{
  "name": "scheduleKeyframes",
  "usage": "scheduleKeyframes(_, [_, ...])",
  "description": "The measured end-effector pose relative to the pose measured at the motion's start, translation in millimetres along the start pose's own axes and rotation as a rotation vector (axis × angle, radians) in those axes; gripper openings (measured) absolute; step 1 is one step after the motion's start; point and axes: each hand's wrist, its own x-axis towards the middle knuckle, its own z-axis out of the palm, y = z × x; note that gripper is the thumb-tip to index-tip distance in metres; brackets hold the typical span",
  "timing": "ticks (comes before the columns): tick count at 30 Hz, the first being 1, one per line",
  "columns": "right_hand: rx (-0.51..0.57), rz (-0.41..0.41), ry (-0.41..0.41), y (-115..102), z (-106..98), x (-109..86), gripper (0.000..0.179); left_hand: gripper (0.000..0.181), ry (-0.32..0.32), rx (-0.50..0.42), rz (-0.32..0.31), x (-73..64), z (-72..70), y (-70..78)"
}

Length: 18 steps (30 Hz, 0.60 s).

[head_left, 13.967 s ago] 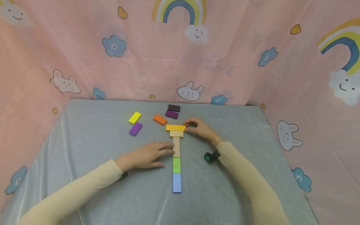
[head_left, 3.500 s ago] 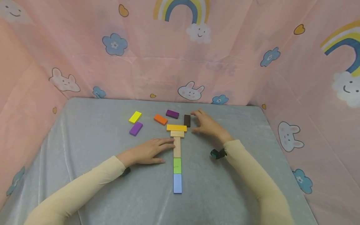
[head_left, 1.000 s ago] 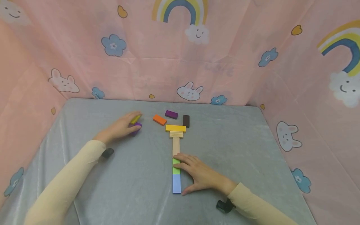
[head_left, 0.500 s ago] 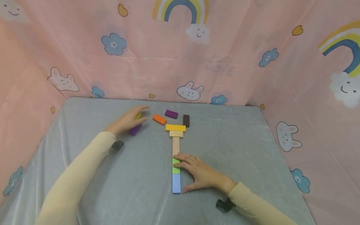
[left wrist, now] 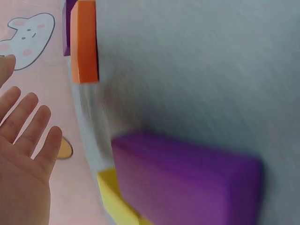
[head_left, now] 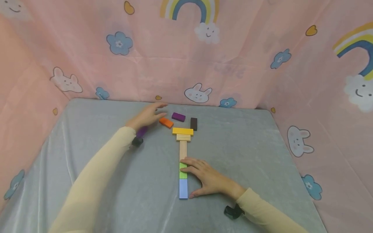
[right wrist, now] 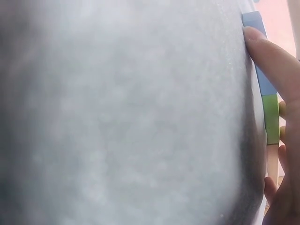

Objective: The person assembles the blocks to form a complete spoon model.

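My left hand hovers with fingers spread beside an orange block, holding nothing. Under its wrist lies a purple block; a yellow block appears only in the left wrist view, hidden by the hand from the head. My right hand rests its fingertips at the green block, its thumb beside the blue block. These two lie end to end with a pale wooden block. Thin pale slats and a crosswise amber block top the line.
Behind the amber block lie a dark purple block and a dark brown block. The grey cloth-covered table meets a pink printed curtain at its back edge.
Earlier the dark brown block was turned and shifted right, and my right hand came down to the green block. My left hand has just moved rightward from the yellow block toward the orange one.
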Motion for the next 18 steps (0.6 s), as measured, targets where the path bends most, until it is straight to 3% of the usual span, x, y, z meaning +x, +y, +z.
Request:
scheduleKeyframes(7, [-0.007, -0.007, 0.013, 2.7, 2.3, 0.6, 0.085, 0.051, -0.003, -0.064, -0.015, 18.7, 14.9, 10.9])
scheduleKeyframes(14, [-0.007, -0.006, 0.014, 3.3, 2.1, 1.1, 0.083, 0.051, -0.013, -0.081, -0.064, 34.2, 34.6, 6.6])
scheduleKeyframes(18, [-0.008, -0.001, 0.008, 2.8, 1.8, 1.0, 0.083, 0.051, -0.011, -0.044, -0.076, 38.4, 44.5, 3.1])
